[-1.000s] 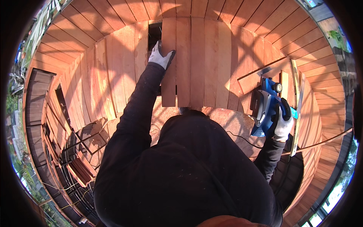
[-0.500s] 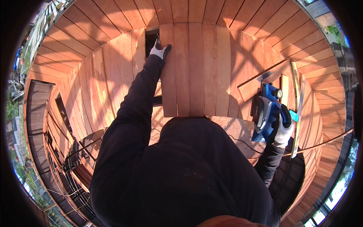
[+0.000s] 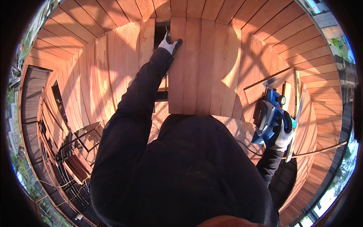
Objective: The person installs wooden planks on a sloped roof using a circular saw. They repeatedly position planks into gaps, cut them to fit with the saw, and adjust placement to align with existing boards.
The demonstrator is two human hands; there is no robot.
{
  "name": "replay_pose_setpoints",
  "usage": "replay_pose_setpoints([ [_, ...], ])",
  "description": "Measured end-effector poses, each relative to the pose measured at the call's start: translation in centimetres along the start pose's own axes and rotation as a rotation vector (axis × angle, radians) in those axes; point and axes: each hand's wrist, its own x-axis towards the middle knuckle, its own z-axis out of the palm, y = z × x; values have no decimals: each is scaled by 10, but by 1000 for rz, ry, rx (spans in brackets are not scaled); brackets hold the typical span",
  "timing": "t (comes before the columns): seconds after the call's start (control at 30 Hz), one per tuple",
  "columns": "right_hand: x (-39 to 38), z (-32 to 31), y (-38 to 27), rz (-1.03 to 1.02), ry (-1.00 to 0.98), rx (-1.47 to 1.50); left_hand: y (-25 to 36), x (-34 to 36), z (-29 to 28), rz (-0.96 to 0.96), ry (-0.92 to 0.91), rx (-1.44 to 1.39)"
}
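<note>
My left hand, in a white glove with dark fingers, grips the left edge of a reddish-brown wooden board. Its thumb lies on top, and the other fingers reach into the dark gap beside the board. Off to the right, my gloved right hand is closed around the rear handle of a blue electric planer. The planer rests by a loose strip of wood; its underside is hidden.
Planked flooring curves around me, with a row of boards along the far side. A long thin batten lies right of the planer. A dark cord runs from the planer. Stacked short boards and an open framed hole sit at lower left.
The whole view has shifted a little, so the boards and left hand appear farther right. Both hands keep their grips on the board and planer.
</note>
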Motion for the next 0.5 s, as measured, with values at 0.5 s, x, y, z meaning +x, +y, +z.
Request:
replay_pose_setpoints([
  [0.5,-5,5,-2,-42,19,13,7,8,-4,-79,-49,-96],
])
